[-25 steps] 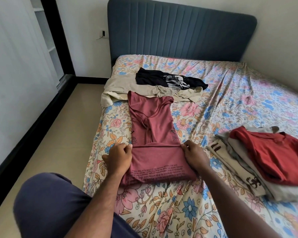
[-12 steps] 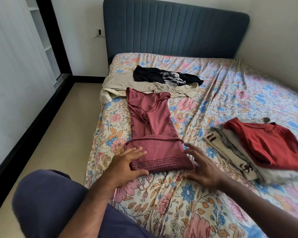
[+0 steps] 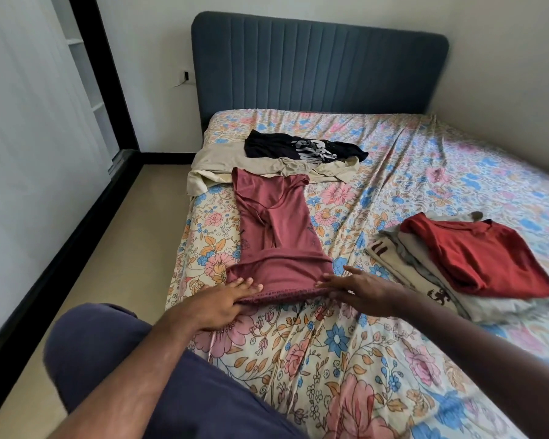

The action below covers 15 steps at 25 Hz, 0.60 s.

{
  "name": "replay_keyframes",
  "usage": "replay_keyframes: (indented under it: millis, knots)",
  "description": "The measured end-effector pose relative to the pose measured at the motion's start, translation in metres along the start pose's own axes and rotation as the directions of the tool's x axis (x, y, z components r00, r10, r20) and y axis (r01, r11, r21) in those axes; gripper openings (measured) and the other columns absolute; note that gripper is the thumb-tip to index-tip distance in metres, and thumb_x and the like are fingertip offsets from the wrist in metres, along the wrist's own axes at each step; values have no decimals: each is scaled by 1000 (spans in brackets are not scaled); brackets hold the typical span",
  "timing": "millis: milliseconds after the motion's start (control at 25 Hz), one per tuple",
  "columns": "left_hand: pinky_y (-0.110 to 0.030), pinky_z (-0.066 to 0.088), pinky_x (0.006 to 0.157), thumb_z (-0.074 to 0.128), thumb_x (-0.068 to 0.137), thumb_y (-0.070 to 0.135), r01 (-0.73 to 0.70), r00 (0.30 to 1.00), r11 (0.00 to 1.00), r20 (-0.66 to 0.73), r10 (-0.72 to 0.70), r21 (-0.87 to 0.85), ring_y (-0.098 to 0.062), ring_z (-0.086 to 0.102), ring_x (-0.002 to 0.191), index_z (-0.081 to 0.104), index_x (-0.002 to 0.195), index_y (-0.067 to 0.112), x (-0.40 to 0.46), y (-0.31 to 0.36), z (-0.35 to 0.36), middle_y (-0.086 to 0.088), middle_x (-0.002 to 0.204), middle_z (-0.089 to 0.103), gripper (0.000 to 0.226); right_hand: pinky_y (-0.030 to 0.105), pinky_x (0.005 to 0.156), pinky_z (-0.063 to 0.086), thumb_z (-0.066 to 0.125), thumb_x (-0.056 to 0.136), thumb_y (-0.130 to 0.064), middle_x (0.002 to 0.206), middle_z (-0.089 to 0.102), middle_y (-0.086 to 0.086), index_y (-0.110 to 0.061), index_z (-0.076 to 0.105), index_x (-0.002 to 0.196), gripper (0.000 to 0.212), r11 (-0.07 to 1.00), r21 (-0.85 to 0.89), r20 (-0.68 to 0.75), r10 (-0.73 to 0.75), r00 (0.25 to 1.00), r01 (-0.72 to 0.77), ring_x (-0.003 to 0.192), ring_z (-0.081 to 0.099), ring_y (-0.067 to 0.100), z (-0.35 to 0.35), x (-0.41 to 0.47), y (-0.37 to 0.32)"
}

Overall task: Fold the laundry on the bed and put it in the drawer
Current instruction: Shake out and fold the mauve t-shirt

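A maroon shirt lies lengthwise on the floral bed, its sides folded in and its bottom part folded up once. My left hand is at the fold's near left corner, fingers lying on top and the hem running over the thumb side, so it pinches the edge. At the near right corner my right hand has straight, spread fingers, the fingertips touching the cloth. Farther up the bed lie a black printed shirt and a beige garment, both unfolded.
A stack of folded clothes with a red shirt on top sits on the bed to the right. My knee in dark blue shorts is at the bed's left edge, beside the tan floor. No drawer is in view.
Both hands let go of the fold they had made, lifted open above it, then came down to the folded part's near edge. The left one now pinches its corner.
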<state>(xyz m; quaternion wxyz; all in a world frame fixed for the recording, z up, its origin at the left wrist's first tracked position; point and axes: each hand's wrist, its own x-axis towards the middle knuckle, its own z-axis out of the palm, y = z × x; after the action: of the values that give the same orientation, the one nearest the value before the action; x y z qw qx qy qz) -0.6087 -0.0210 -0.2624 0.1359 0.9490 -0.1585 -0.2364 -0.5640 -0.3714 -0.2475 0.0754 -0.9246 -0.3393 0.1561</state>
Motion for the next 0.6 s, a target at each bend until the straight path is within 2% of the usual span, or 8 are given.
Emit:
replay_keyframes:
  millis: [40,80,120,160,280,400,480,600]
  knots:
    - [-50,23,123,42,108,34,-8,998,999,58,10,-43,-22,25,151,25,149,57,-8,2,-7,13,163,23,51,28,118,34,36,107,-44,126,69,-2,-25,59,139,43,997,79,29,-27,999,25,104,61,-7,-8,-2,-4]
    - [-39,39,114,43,107,35,-7,992,993,124,22,-116,-24,44,139,39,142,55,-18,4,-15,9,149,42,41,26,94,49,42,108,-36,99,71,-3,-21,65,131,35,985,162,67,-65,996,54,79,61,-3,-17,-5,-8]
    - [-27,48,96,45,107,35,-3,982,979,184,41,-203,-22,57,117,48,133,52,-28,6,-22,5,130,54,32,25,76,48,45,109,-32,85,64,-6,-19,67,126,31,967,247,123,-99,987,66,70,54,1,-25,-10,-13]
    - [-20,47,82,45,107,34,9,968,961,244,61,-276,-16,57,99,52,129,49,-38,7,-32,3,116,59,27,27,71,47,45,109,-31,83,60,-8,-17,68,123,30,938,337,182,-147,972,78,72,53,6,-34,-14,-18]
    - [-25,49,84,51,104,37,77,906,892,405,124,-445,-8,56,96,60,132,36,-60,8,-58,8,109,64,29,37,89,48,48,108,-30,97,64,-2,-6,68,116,32,814,578,293,-278,915,62,93,58,15,-60,-28,-28]
    - [-40,51,97,61,98,41,114,863,817,465,200,-565,-18,67,107,65,132,20,-55,1,-82,-3,118,73,41,45,94,48,49,108,-28,104,67,8,-1,67,120,34,769,639,367,-344,864,35,99,60,21,-87,-31,-30]
    - [-49,49,100,63,98,37,105,899,791,397,182,-602,-26,68,109,66,131,18,-40,-4,-99,-10,119,73,39,41,97,51,47,109,-26,110,71,7,-3,67,124,34,751,660,332,-297,895,4,103,65,20,-100,-24,-26]
    - [-41,54,81,64,99,27,73,988,779,153,29,-622,-24,69,100,75,118,26,4,-14,-120,-3,107,76,22,46,91,59,48,109,-24,101,76,6,-8,71,111,28,740,671,98,-30,995,-44,94,72,20,-107,12,-10]
